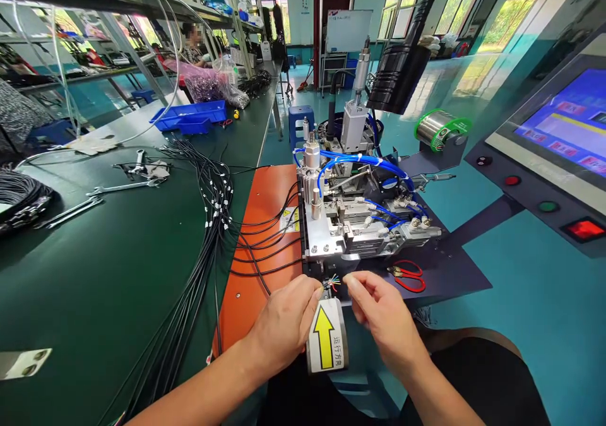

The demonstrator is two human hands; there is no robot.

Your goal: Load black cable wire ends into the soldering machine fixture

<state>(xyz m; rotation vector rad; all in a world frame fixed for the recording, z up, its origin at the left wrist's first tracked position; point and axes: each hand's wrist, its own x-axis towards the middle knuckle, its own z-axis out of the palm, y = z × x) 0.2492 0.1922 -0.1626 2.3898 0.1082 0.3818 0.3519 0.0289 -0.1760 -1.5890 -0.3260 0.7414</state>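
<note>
My left hand (293,312) is closed around the end of a black cable, and thin coloured wires (333,281) fan out beyond its fingertips. Just to the right, my right hand (381,306) pinches thumb and forefinger together close to the wire tips; anything between them is too small to make out. Both hands are at the front edge of a metal machine (364,218) with blue air tubes. Between them, below the wires, a curved plate with a yellow arrow label (324,337) faces me. Red-handled cutters (408,276) lie right of my right hand.
Black cables with white connectors (218,205) lie bundled on the green table (118,268), some crossing an orange plate (269,199). Wrenches (125,188) and blue trays (192,118) sit farther back. A solder spool (438,129) and control screen (563,126) stand right.
</note>
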